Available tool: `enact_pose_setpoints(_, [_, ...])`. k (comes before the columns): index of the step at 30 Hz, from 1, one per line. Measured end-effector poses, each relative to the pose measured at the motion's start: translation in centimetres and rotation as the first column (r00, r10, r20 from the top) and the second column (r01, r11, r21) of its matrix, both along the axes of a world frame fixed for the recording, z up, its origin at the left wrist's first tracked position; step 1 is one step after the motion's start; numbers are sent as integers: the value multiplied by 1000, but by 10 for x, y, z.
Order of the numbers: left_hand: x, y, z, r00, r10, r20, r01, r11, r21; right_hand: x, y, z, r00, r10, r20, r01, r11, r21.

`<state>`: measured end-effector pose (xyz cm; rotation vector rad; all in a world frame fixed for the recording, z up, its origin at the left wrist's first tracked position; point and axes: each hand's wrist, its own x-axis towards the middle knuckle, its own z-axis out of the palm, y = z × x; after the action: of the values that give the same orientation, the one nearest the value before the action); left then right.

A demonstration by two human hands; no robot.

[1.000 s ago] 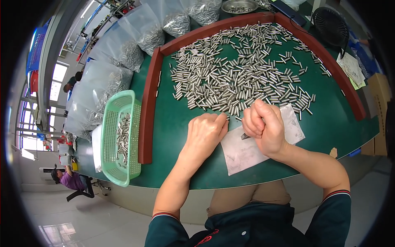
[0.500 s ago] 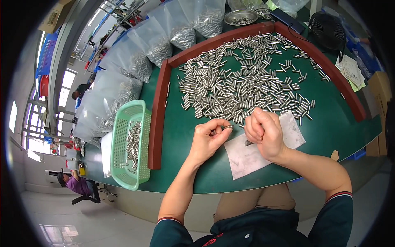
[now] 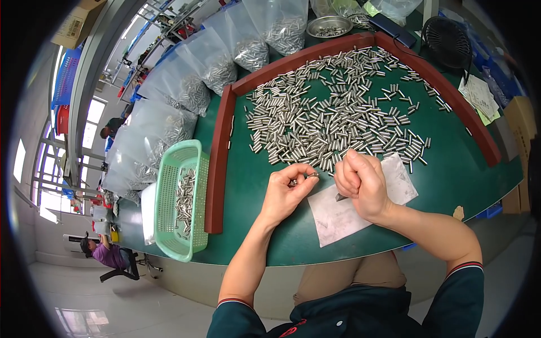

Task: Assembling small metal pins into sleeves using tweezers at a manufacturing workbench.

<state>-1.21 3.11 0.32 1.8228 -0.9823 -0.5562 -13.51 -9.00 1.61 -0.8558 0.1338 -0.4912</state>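
Note:
My left hand (image 3: 286, 191) pinches a small metal cylinder (image 3: 311, 176) between thumb and fingertips just above the green table (image 3: 248, 186). My right hand (image 3: 360, 183) is closed in a fist around a small dark tool (image 3: 340, 197), its tip pointing down at a white sheet of paper (image 3: 344, 214). The two hands sit close together at the near edge of a wide spread of several short metal cylinders (image 3: 332, 112).
A reddish-brown raised border (image 3: 217, 169) fences the cylinders. A green plastic basket (image 3: 180, 197) holding metal cylinders stands at the left. Clear bags of cylinders (image 3: 220, 67), a metal bowl (image 3: 329, 25) and a small black fan (image 3: 448, 36) line the far side. A seated person (image 3: 107, 253) is at lower left.
My left hand lifted off the paper and now holds a cylinder up between its fingertips. My right fist stays over the paper. The head view shifted slightly.

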Motion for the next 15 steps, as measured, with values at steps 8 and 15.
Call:
enact_pose_setpoints(8, [1,5,2,987,-82,-140,49,974,-221,-1,-1,-3,999,33,14,-33,999,32])
enact_pose_setpoints(15, [0,6,-1,988,-93,-120,57,960,-273,-3,1,-3,1000,16,14,-17,1000,20])
